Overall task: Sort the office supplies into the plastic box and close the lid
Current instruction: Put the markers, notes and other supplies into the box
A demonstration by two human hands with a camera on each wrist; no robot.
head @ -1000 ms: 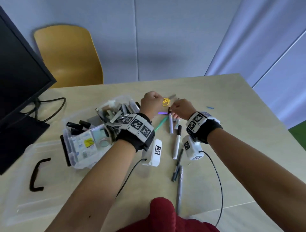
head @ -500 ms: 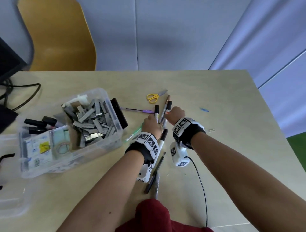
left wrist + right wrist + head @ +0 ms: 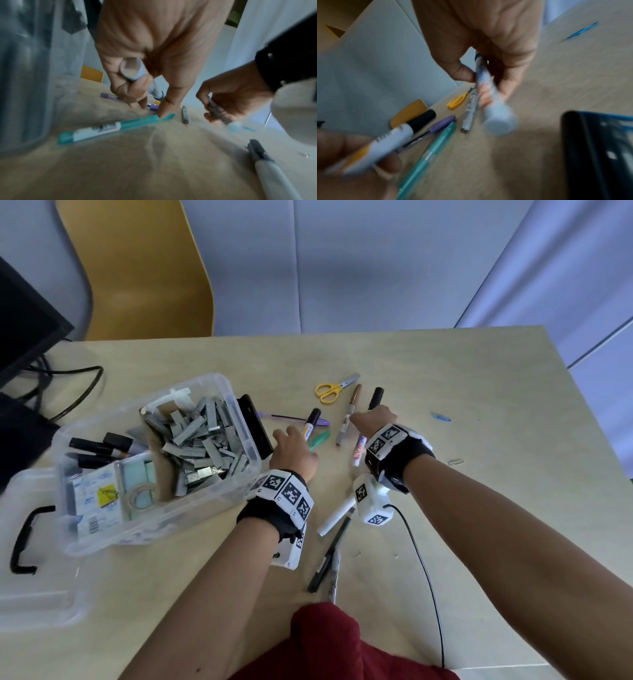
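Both hands grip markers above the wooden table [image 3: 479, 392].

The clear plastic box [image 3: 236, 487] sits open on the counter [image 3: 479, 405], holding grey staple strips [image 3: 202, 440], tape and black markers. Its clear lid [image 3: 37, 594] with a black handle lies flat beside it.

Yellow-handled scissors [image 3: 328, 392], a teal pen [image 3: 318, 439], a purple pen [image 3: 291, 419] and black-capped white markers [image 3: 311, 423] are seen on a pale wood table [image 3: 479, 392]; black-and-white checked wristbands [image 3: 286, 491] are worn.
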